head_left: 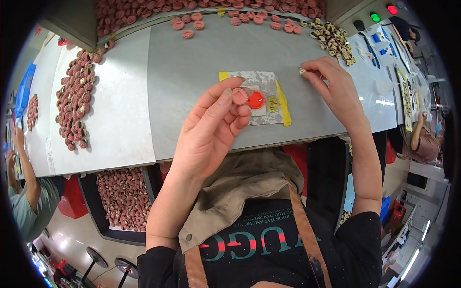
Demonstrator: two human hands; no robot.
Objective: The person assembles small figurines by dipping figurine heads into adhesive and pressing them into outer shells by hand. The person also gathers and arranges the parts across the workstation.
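Between the thumb and fingers of my left hand (207,122) is a small round pink piece with a scalloped edge (240,96). Just beyond it a glossy red disc (256,100) rests on a worn, pale grey pad (265,118) edged with yellow tape. Next to the disc lies a small yellow-green oval piece (272,104). Over the table to the right, my right hand (337,91) pinches a small cream-and-dark piece (302,71). The two hands are apart, and the pieces they hold do not touch.
Pink pieces (206,6) are heaped along the far edge, with several loose in front. Cream-and-dark pieces (335,41) lie at the far right. Pink-and-cream pieces (74,101) cover the left. A filled black crate (96,211) stands below the table. Other people work at both sides.
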